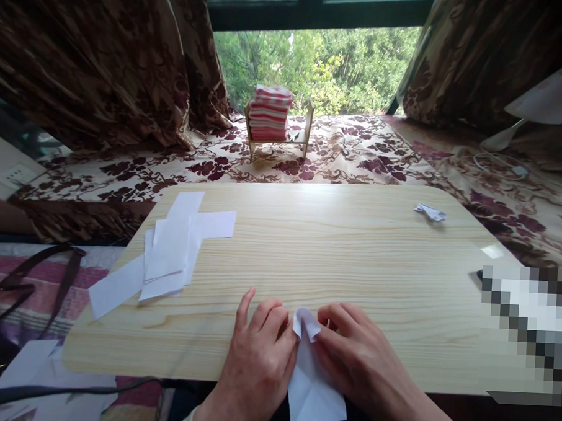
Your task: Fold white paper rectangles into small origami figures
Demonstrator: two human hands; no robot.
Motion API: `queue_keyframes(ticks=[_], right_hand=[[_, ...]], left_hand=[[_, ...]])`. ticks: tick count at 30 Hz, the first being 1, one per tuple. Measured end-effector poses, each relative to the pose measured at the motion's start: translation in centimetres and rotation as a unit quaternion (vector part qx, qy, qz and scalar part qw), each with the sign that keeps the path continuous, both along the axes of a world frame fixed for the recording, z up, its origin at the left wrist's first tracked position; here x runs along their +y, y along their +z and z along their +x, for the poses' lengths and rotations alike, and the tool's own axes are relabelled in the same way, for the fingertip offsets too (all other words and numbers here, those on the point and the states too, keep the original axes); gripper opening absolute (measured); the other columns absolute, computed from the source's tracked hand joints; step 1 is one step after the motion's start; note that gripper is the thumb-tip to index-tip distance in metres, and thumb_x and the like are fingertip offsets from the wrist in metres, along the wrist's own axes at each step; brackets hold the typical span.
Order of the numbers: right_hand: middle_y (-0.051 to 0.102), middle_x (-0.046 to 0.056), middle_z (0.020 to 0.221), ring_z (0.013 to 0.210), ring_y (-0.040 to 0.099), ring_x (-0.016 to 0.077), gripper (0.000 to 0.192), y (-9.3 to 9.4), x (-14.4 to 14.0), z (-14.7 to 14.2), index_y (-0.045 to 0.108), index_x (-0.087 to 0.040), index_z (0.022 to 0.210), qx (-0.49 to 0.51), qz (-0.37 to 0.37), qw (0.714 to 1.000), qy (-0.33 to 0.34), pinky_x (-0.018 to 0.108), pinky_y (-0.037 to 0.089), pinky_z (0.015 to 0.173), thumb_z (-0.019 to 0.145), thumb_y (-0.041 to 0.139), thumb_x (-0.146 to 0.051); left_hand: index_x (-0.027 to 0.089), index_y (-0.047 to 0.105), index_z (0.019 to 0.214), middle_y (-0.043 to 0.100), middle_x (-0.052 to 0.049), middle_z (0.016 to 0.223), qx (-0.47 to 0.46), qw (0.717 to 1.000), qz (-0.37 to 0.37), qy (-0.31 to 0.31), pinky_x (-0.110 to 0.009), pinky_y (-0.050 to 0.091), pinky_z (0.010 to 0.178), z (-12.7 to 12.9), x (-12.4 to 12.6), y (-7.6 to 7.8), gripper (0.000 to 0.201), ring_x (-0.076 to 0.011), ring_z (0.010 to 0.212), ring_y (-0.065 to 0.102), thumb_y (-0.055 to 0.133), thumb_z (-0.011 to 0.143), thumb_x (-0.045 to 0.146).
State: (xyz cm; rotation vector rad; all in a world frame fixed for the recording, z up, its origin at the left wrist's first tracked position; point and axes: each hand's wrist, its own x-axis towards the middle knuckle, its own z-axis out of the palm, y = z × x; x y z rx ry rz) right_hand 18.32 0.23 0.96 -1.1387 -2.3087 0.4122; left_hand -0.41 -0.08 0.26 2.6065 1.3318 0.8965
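A white paper strip [317, 395] with crease lines lies between my hands at the table's front edge, its far end curled up and its near end hanging past the edge. My left hand [260, 352] pinches the left side of the curled end, little finger raised. On the right side, my right hand [363, 357] grips the same end between thumb and fingers. Fingertips partly hide the folded part. A small folded paper piece [430, 212] rests at the far right of the table.
Several loose paper strips [170, 249] overlap on the left of the wooden table [307, 249]. More paper sheets [54, 387] lie below at the lower left, near a dark strap [68, 276]. A small rack holds folded striped cloths [269, 114] by the window. A lamp [547, 92] stands right.
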Motion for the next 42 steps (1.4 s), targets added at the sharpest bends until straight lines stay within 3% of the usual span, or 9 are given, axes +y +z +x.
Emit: queue_keyframes(ticks=[5,11,20,29,42], right_hand=[[0.058,0.008,0.088,0.077,0.048,0.0197,0.015,-0.3,-0.2,0.4,0.059,-0.017,0.086,-0.016,0.026,0.999,0.012,0.032,0.041,0.066,0.090,0.047,-0.007],[0.058,0.008,0.093,0.079,0.047,0.0204,0.021,-0.7,0.1,1.1,0.059,-0.017,0.108,-0.044,0.038,0.998,0.038,0.033,0.042,0.069,0.092,0.048,-0.012],[0.058,0.005,0.088,0.076,0.048,0.0182,0.021,-0.2,0.4,1.0,0.057,-0.020,0.074,-0.049,0.037,0.998,0.026,0.031,0.039,0.067,0.090,0.048,-0.010],[0.060,0.007,0.093,0.080,0.050,0.0180,0.016,0.0,0.4,1.7,0.062,-0.020,0.093,-0.040,0.025,0.998,0.040,0.030,0.041,0.070,0.091,0.048,-0.012],[0.059,0.006,0.092,0.079,0.050,0.0179,0.017,-0.2,0.6,1.8,0.061,-0.020,0.094,-0.047,0.037,0.997,0.057,0.031,0.042,0.070,0.087,0.050,-0.008]], left_hand=[[0.018,0.066,0.086,0.064,-0.004,0.093,0.003,1.000,0.003,0.003,-0.052,0.021,0.112,-0.1,-0.1,-0.2,0.021,-0.0214,0.104,0.054,0.046,0.092,0.015],[0.017,0.066,0.089,0.064,-0.004,0.090,0.022,1.000,0.015,0.001,-0.050,0.020,0.113,0.1,-0.2,-0.3,0.022,-0.0207,0.103,0.055,0.045,0.093,0.015],[0.016,0.066,0.101,0.066,-0.006,0.096,0.012,1.000,0.006,-0.008,-0.047,0.021,0.113,-0.2,-0.8,0.0,0.021,-0.0200,0.106,0.056,0.046,0.095,0.016],[0.019,0.066,0.104,0.067,-0.006,0.098,-0.002,1.000,-0.020,-0.015,-0.049,0.022,0.112,-0.5,-1.1,0.0,0.023,-0.0209,0.105,0.056,0.045,0.094,0.015],[0.019,0.068,0.104,0.066,-0.006,0.095,-0.009,0.998,-0.053,-0.022,-0.049,0.024,0.111,-0.5,-0.5,0.5,0.026,-0.0215,0.104,0.055,0.044,0.094,0.014]])
